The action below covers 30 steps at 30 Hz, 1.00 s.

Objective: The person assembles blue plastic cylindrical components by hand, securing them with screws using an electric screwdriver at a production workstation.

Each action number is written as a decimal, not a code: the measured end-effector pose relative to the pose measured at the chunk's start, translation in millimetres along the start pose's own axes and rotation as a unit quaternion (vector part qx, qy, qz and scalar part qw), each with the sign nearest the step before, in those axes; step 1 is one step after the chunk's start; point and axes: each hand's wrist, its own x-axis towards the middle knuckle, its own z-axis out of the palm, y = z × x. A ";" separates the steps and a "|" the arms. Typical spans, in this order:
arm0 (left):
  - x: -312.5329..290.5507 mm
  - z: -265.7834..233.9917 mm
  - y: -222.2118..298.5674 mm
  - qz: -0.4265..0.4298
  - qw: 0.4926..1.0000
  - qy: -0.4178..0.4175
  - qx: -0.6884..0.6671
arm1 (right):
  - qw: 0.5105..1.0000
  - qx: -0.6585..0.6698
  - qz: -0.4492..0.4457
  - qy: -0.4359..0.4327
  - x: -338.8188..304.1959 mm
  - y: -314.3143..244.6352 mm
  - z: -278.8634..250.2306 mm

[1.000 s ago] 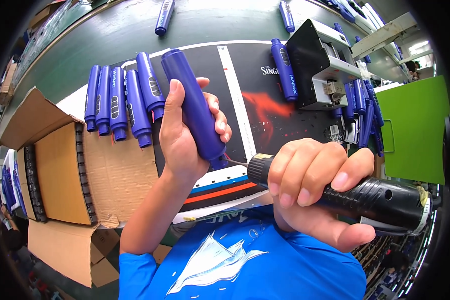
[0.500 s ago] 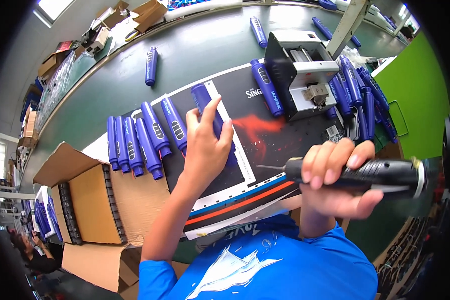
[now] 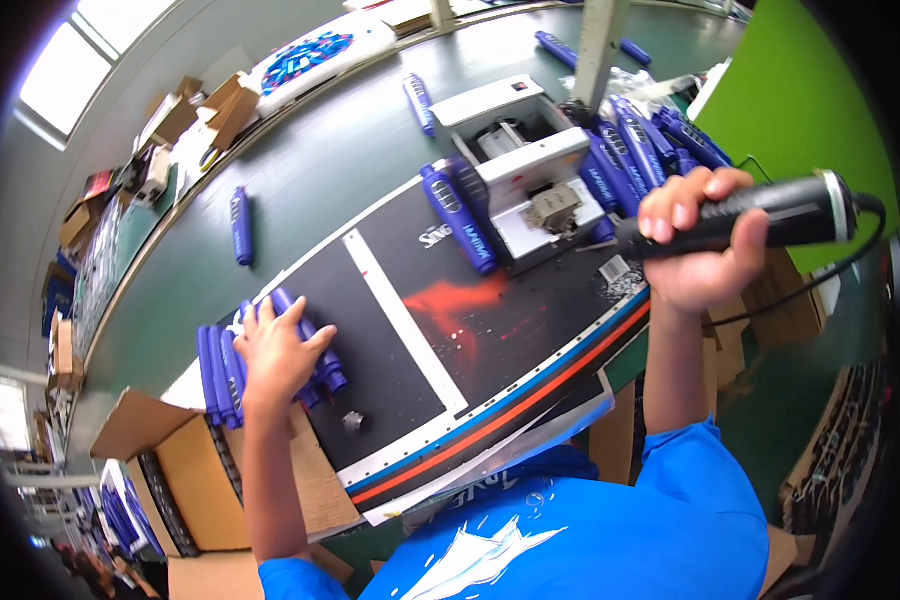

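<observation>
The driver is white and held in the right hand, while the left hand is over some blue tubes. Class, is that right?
Not quite: the driver is black, as the head view shows. It is held in the right hand, while the left hand is over some blue tubes.

What your view keeps from you

Your left hand (image 3: 278, 352) covers parts of several purple cylinders (image 3: 331, 371), so you cannot tell whether it grips one or only rests there. Your right hand (image 3: 705, 240) hides part of the black power driver (image 3: 795, 215), whose front end is too dark to make out; its cable (image 3: 863, 265) slips out of sight behind your right forearm (image 3: 676, 370). The dark piece (image 3: 354, 420) on the mat (image 3: 400, 390) is too small to identify. The lower edge cuts off your blue shirt (image 3: 640, 520), the cardboard box (image 3: 190, 460) and a blurred person (image 3: 87, 568)
</observation>
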 end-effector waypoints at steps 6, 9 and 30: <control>97.0 4.8 -40.5 -0.002 0.991 0.124 -0.044 | 0.994 -0.096 -0.041 -0.026 15.9 26.3 6.9; 158.0 26.3 -63.9 -0.053 0.975 0.213 -0.016 | 0.990 -0.128 -0.044 -0.032 18.4 33.3 21.1; 3.3 -7.9 -14.9 0.166 0.406 0.243 -0.865 | 0.991 0.090 0.095 0.003 -37.6 -8.6 36.9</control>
